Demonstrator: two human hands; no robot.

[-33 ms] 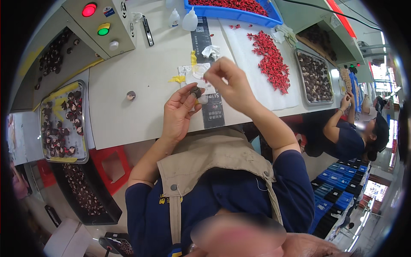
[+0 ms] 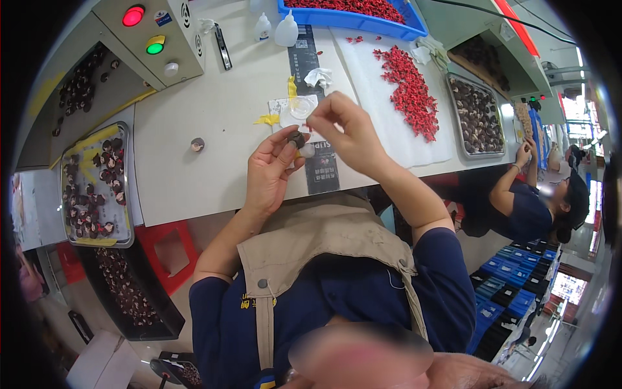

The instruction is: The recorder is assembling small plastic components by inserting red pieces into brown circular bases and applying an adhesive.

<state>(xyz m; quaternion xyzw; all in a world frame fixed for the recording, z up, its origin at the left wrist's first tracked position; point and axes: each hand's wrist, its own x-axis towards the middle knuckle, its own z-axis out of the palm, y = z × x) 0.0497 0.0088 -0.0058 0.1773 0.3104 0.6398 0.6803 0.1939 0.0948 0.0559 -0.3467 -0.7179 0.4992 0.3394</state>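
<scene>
Near the table's front edge, my left hand (image 2: 271,172) grips a small dark brown round piece (image 2: 297,138) between thumb and fingers. A whitish round thing (image 2: 307,150) shows beside its fingertips; whether the hand holds it too is unclear. My right hand (image 2: 346,129) is closed in a pinch just above and to the right of that piece. A tiny red bit (image 2: 308,128) shows at its fingertips. Behind both hands, a small clear round dish (image 2: 299,107) rests on a white pad with yellow tape.
Small red pieces (image 2: 409,94) lie spread on a white sheet at right, below a blue tray (image 2: 363,24). Metal trays of brown pieces stand left (image 2: 131,194) and right (image 2: 479,155). Squeeze bottles (image 2: 286,31) and a black cutter (image 2: 223,47) lie farther back. A co-worker (image 2: 538,207) sits at right.
My right hand has shifted slightly down and left, bringing its fingertips closer to the brown piece. My left hand stays in place.
</scene>
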